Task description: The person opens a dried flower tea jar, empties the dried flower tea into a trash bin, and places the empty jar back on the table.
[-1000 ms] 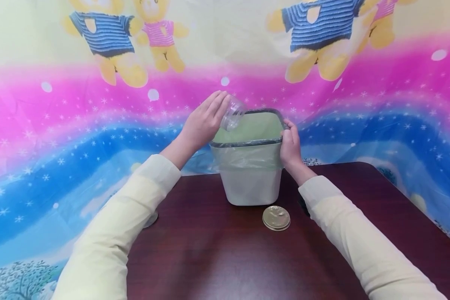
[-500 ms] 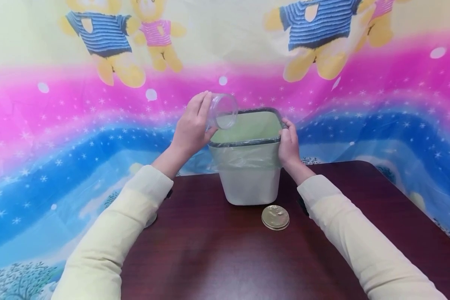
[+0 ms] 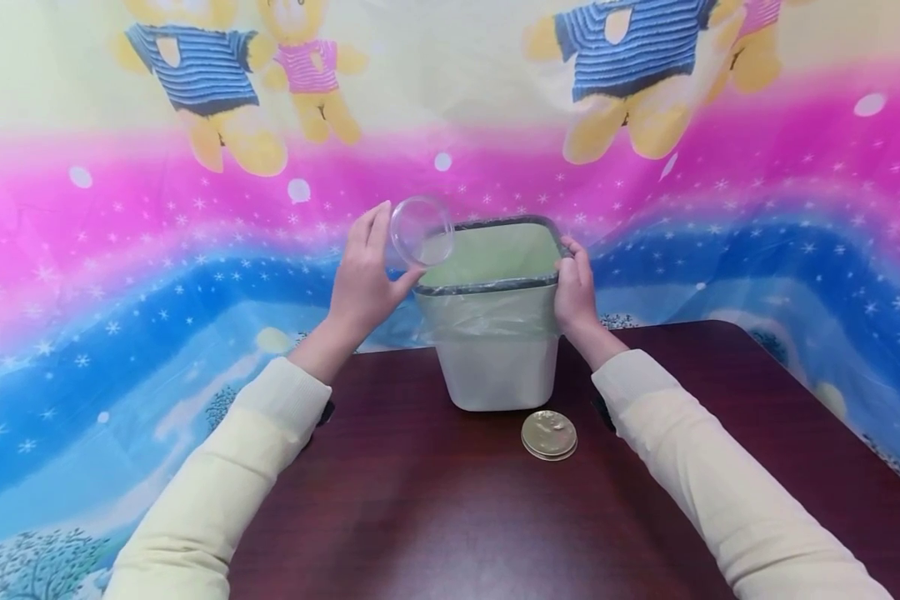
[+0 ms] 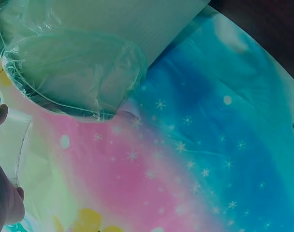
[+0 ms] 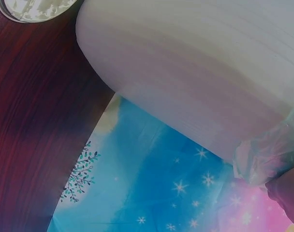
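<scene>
My left hand (image 3: 363, 275) holds a clear plastic jar (image 3: 422, 232) between thumb and fingers, by the left rim of a trash bin. The jar lies tipped on its side, its round end toward me. In the left wrist view, part of the jar (image 4: 10, 142) shows between the thumb and fingers at the left edge. The light-coloured bin (image 3: 497, 375) wears a thin clear bag folded over its dark rim. On its right side, my right hand (image 3: 577, 287) grips the rim and bag, thumb toward me. In the right wrist view only a bit of that hand (image 5: 288, 193) shows.
Two gold-coloured round lids (image 3: 549, 433), one on the other, lie on the dark wooden table (image 3: 450, 508) just in front of the bin. Behind the table hangs a printed cloth (image 3: 195, 200) with bears and snowflakes.
My left hand has drawn left and slightly down from over the bin's opening, turning the jar so its round end faces me. My right hand keeps its grip on the bin.
</scene>
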A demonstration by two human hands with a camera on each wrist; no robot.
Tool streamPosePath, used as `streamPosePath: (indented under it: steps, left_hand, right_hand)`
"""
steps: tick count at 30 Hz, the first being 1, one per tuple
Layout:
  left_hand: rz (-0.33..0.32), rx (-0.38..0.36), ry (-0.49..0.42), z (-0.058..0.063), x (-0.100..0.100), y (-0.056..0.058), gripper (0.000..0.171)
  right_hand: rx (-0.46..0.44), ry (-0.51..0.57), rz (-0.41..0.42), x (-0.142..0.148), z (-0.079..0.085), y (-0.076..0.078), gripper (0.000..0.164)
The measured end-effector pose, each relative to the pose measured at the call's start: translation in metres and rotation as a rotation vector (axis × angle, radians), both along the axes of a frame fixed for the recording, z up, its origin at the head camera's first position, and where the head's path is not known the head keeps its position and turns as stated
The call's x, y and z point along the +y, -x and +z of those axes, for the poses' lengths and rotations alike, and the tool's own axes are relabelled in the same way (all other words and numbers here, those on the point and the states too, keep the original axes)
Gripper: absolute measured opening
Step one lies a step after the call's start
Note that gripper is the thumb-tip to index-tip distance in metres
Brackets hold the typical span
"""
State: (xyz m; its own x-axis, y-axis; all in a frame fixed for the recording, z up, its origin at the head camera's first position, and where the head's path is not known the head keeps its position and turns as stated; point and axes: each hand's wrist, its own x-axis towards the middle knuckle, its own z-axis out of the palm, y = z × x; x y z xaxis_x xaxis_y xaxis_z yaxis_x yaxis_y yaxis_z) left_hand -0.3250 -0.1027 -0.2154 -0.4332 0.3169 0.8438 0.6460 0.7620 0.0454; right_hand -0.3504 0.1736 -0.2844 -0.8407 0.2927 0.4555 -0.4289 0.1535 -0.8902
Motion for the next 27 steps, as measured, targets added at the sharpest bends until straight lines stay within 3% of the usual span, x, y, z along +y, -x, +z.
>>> streamPosePath:
  steps: [14,27]
  left_hand:
    - [-0.079,-0.165,-0.276,-0.014,-0.013,-0.013,0.089]
    - [-0.094,-0.343,-0.427,-0.035,-0.025,-0.030,0.083]
  right_hand:
    - [-0.019,-0.013,-0.005,0.001,0.000,0.000,0.053]
    - [-0.030,-0.017,-0.005,0.000,-0.001,-0.001,0.053]
